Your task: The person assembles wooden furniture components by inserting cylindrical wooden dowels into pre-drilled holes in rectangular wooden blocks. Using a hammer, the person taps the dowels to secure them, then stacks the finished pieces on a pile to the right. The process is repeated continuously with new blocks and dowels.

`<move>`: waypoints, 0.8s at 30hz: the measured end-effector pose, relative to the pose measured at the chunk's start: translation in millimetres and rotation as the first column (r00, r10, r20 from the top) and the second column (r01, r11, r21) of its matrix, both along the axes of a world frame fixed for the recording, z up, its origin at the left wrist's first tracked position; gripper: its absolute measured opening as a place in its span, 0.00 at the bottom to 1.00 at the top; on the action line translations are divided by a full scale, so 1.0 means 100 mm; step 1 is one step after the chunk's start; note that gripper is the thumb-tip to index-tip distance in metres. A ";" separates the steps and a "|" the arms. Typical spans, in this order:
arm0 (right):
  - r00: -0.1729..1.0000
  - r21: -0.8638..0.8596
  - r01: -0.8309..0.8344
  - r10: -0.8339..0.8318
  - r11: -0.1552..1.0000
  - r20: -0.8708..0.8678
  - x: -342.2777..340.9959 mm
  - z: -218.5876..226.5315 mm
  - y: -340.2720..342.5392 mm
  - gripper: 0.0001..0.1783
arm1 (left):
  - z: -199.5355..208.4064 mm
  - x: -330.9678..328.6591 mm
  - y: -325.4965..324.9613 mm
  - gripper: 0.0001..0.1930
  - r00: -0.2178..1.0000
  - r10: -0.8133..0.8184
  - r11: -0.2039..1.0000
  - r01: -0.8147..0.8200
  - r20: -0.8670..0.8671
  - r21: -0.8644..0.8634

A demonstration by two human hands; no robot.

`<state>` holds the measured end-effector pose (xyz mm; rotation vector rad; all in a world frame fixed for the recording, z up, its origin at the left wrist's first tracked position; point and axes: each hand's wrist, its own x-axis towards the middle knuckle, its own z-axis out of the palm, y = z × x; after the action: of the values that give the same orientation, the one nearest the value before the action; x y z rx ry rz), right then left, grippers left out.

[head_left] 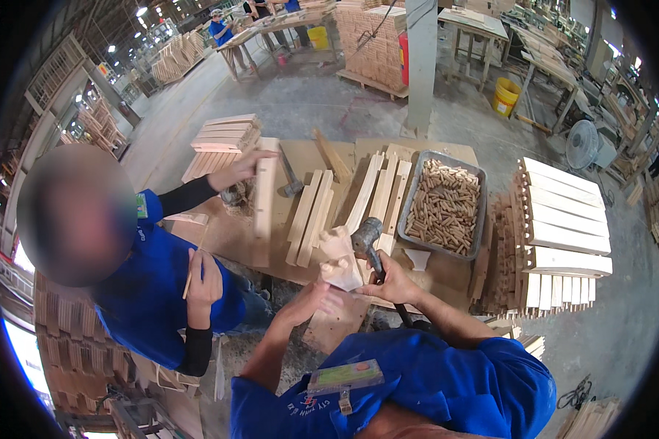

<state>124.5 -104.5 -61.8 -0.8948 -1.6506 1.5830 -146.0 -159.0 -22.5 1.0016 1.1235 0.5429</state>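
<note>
My right hand [394, 279] grips the dark handle of a black-headed mallet [366, 234], its head raised above the table. Just left of the mallet is a pale wooden piece [342, 272] with a shaped, uneven end, smeared by motion. My left hand [311, 301] is at the near-left side of this piece; its fingers are blurred, so their hold on it is unclear. Beyond the mallet, a grey tray [482, 212] contains many short wooden dowels [443, 208]. Pale wooden slats [313, 216] lie in rows on the table, some with holes along them.
At left, a co-worker in blue [168, 285] holds an upright wooden board [265, 190] and a thin stick. A hammer [291, 179] lies near that board. Stacked curved slats [564, 219] stand at right. A pillar [421, 73] rises behind the cardboard-covered table [458, 282].
</note>
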 end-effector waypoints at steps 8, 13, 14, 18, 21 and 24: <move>0.992 0.117 0.080 -0.068 0.990 -0.103 -0.10 -0.15 0.02 0.46 | -0.02 0.79 0.24 0.50 0.922 0.369 0.775 -0.374 0.114 0.509; 0.980 0.284 0.197 -0.182 0.939 -0.077 0.15 0.25 0.04 0.21 | -0.10 0.88 0.44 0.32 0.799 0.558 0.468 -0.526 0.224 0.710; 0.980 0.146 0.201 -0.199 0.969 -0.022 0.24 0.44 0.02 0.16 | -0.11 0.87 0.46 0.30 0.786 0.573 0.458 -0.543 0.233 0.704; 0.963 0.196 0.195 -0.226 0.961 0.149 0.59 1.26 0.11 0.11 | -0.07 0.90 0.54 0.35 0.808 0.515 0.423 -0.531 0.287 0.734; 0.956 0.448 0.233 -0.288 0.864 0.059 0.65 1.97 0.11 0.19 | 0.02 0.94 0.56 0.36 0.845 0.460 0.487 -0.497 0.273 0.718; 0.931 0.547 0.345 -0.350 0.763 -0.098 0.63 2.52 0.16 0.27 | 0.05 0.95 0.56 0.36 0.866 0.410 0.509 -0.478 0.287 0.716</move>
<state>187.1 -89.0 190.4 -0.8245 -1.6958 0.7707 -51.0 -102.5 -17.6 1.4010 1.0785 1.5929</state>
